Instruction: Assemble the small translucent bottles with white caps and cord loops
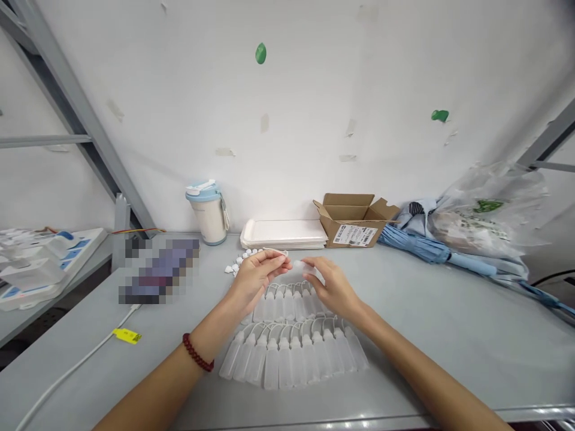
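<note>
My left hand (256,278) is closed in a pinch on a thin white cord (275,250), above the bottles; the cord's ends are hidden by the fingers. Facing it, my right hand (335,284) grips a small translucent plastic bottle (298,265) between thumb and fingers, its near end close to my left fingertips. Below both hands lie two rows of similar translucent bottles, the front row (296,362) in full sight and the back row (283,306) partly covered. White cord loops stick out from their necks. Several small white caps (234,267) lie behind my left hand.
Against the wall stand a blue-lidded tumbler (209,215), a stack of white trays (287,232) and an open cardboard box (353,224). A folded blue umbrella (417,246) and plastic bag (489,209) lie right. A blurred phone-like device (162,272) with a white cable (76,365) lies left.
</note>
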A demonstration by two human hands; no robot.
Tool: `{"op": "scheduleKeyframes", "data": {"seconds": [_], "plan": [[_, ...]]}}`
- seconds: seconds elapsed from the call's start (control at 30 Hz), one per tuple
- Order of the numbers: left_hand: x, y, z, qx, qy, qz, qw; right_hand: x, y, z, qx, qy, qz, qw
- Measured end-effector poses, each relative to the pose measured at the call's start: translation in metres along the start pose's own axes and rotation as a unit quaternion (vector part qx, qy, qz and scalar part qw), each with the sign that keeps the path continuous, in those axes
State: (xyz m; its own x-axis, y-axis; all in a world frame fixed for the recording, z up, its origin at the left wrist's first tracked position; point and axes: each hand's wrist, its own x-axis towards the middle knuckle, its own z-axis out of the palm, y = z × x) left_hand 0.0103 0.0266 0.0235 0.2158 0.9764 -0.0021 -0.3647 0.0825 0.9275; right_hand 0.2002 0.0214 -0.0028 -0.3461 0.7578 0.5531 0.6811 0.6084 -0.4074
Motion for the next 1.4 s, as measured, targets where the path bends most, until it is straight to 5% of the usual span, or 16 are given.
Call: {"op": "scheduleKeyframes", "data": {"seconds": [0.27,0.63,0.83,1.0,1.13,1.27,1.4], "plan": [[-0.005,-0.005,0.002,0.013,-0.074,-0.044,0.996,-0.009,-0.013,-0.005,-0.008,0.017,-0.021,1.0],[-0.007,0.003,0.002,0.072,-0.1,-0.057,0.991,-0.01,-0.014,-0.004,-0.014,0.023,-0.081,0.996],[-0.008,0.0,0.004,0.14,-0.088,-0.009,0.986,-0.012,-0.014,-0.002,-0.003,0.045,-0.072,0.996],[-0.009,-0.002,0.007,0.209,-0.085,0.04,0.973,-0.013,-0.019,-0.003,0.022,-0.001,-0.067,0.997],[0.0,0.008,-0.008,0.349,-0.065,0.075,0.932,-0.012,-0.02,-0.008,0.012,-0.01,-0.042,0.999],[0.016,0.024,-0.04,0.569,0.046,0.153,0.806,-0.011,-0.016,-0.011,-0.002,0.009,-0.014,1.0],[0.02,0.032,-0.06,0.649,-0.015,0.135,0.748,-0.01,-0.009,-0.009,-0.001,0.017,0.003,1.0]]}}
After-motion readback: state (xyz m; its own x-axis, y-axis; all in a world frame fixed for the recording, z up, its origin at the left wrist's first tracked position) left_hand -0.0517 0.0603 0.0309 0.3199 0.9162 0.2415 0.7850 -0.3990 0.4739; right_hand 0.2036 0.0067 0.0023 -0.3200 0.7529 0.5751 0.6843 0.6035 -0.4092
